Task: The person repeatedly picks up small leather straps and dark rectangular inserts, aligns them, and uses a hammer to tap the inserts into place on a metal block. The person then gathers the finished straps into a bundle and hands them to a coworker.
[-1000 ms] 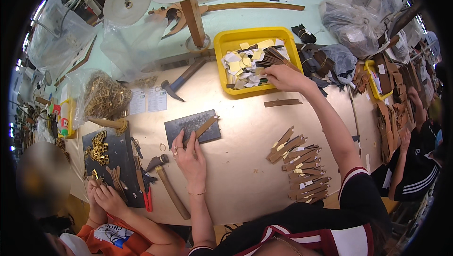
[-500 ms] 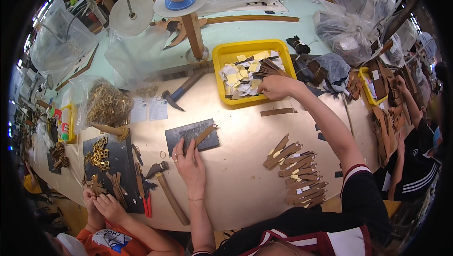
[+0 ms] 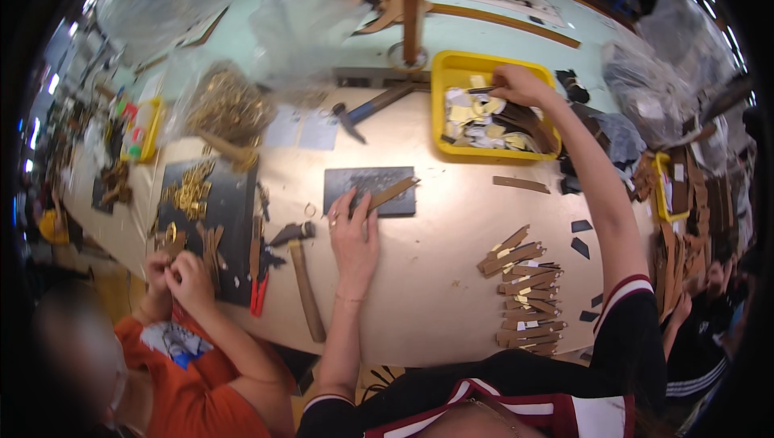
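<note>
Right hand (image 3: 516, 83) has reached deeper, seemingly past the tray's (image 3: 451, 75) edge.

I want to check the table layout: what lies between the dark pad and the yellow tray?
In the head view, only bare tabletop lies between the dark pad and the yellow tray; a lone brown strip lies off right.

- Left hand (image 3: 353, 238): bare, a ring on one finger, a thin bracelet at the wrist.
- Right hand (image 3: 516, 83): bare, forearm uncovered.
- Upper arms: short black sleeves with red-and-white striped cuffs.
</note>
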A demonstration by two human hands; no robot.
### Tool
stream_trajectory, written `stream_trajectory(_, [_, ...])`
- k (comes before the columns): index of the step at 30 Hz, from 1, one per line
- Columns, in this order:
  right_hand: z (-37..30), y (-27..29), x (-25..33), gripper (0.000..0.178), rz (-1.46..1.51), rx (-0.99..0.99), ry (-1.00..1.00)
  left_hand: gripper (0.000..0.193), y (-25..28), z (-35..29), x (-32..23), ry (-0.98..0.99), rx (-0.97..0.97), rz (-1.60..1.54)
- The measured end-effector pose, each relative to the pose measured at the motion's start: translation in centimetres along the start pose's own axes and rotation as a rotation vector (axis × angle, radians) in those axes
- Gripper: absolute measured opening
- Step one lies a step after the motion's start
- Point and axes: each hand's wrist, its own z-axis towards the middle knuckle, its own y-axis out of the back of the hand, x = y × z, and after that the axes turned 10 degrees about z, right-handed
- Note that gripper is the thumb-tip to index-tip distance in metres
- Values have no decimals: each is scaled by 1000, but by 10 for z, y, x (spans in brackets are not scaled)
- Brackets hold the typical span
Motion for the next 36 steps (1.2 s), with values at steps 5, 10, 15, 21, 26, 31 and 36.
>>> stream_trajectory(5, [-13, 4, 7, 25, 173, -68, 91, 31, 0, -1, 3, 40, -35, -105])
stream_trajectory(10, [-21, 14, 29, 21, 418, -274, 111, 26, -1, -3, 3, 88, -61, -167])
stream_trajectory(15, [-40, 25, 77, 29, 49, -768, 248, 24, -8, 2, -2, 63, -73, -140])
stream_trajectory(21, [-69, -25, 163, 19, 653, -686, 365, 29, -6, 4, -5, 107, -84, -147])
stream_trajectory(26, [-80, -104, 208, 18, 950, -191, 244, 29, -3, 2, -4, 119, -48, -178])
stream_trajectory(31, [-76, -122, 218, 19, 892, -170, 194, 25, -3, 1, -3, 101, -45, -139])
stream_trajectory(36, [-75, -131, 223, 18, 877, -190, 212, 24, -3, 2, -2, 105, -32, -151])
